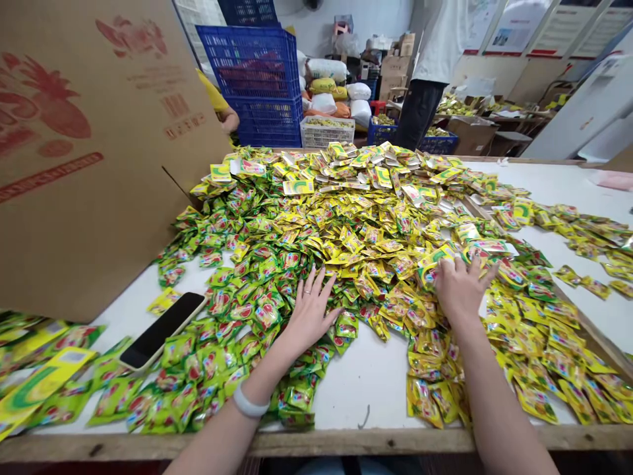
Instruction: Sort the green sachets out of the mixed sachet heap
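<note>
My left hand, a ring on one finger, lies palm down with fingers spread on small green packets with red fruit prints. The wrist wears a pale band. My right hand rests on the heap farther right, fingers apart and bent down over yellow-green flat cartons; the undersides of its fingertips are hidden. Around and below it lie yellow packets. Between my hands rises a large mixed pile of yellow packets. Neither hand is lifting anything that I can see.
A big cardboard box stands at the left, with a phone lying before it. Small cartons top the far heap. A wooden strip runs along the right. Behind are blue crates and a standing person.
</note>
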Motion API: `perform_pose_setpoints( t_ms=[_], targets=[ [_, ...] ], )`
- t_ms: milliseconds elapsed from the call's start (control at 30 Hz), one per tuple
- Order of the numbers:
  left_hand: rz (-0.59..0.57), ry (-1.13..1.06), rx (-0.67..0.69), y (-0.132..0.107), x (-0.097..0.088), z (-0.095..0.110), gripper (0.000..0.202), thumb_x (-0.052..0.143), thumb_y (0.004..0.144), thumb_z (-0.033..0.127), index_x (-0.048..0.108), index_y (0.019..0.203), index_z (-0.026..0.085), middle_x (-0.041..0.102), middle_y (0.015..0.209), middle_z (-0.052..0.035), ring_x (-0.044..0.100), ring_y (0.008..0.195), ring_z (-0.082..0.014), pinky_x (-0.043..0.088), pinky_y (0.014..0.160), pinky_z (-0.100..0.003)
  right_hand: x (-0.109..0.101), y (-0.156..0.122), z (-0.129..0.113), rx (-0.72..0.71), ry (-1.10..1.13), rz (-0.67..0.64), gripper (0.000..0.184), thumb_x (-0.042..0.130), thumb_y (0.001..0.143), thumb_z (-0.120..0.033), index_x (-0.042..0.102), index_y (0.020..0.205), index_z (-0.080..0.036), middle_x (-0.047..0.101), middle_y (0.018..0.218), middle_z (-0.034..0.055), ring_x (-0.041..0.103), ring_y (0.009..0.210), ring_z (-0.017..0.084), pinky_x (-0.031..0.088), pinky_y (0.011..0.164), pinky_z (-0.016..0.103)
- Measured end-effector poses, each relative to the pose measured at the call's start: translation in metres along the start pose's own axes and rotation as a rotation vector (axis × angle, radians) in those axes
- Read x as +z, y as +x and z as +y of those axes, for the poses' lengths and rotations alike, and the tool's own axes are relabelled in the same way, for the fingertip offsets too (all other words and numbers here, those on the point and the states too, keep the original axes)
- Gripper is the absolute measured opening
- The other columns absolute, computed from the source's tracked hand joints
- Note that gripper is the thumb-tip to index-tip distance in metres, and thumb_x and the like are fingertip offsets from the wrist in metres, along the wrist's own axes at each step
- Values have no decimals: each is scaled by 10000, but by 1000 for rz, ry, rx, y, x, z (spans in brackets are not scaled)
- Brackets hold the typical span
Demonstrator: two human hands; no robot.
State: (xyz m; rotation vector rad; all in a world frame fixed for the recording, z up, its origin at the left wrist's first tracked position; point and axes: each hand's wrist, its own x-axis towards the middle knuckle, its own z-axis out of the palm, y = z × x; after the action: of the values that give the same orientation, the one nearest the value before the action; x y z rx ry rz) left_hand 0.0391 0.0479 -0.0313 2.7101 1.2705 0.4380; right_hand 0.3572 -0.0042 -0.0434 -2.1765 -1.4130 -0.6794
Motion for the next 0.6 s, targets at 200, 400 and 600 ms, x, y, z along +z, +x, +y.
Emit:
perform_pose_setpoints(
  t_ms=[200,400,600],
  targets=[
    [18,22,-10,1,3,2,658,492,938,409,305,1524,175,183,1597,-130,11,1497,-313,131,1178,-569,10,-12,-20,-169,68,-62,426,476,957,-375,591,1324,-191,565,1296,152,328,1345,406,155,1063,686],
    [51,53,-30,6,-2,-9,679,516,919,445,309,1525,219,153,1609,-99,1,1494,-329,89,1176,-585,6,-4,-2,-40,2,-128,392,436,987,-377,638,1274,-204,618,1224,145,450,1242,408,203,1044,683],
    [259,94,-444,10,-45,-50,769,468,902,596,283,1542,212,143,1608,-118,-51,1473,-407,15,1132,-667,29,2,24,52,-28,-15,435,401,986,-333,604,1315,-134,521,1340,200,283,1367,437,155,1051,710]
  ],
)
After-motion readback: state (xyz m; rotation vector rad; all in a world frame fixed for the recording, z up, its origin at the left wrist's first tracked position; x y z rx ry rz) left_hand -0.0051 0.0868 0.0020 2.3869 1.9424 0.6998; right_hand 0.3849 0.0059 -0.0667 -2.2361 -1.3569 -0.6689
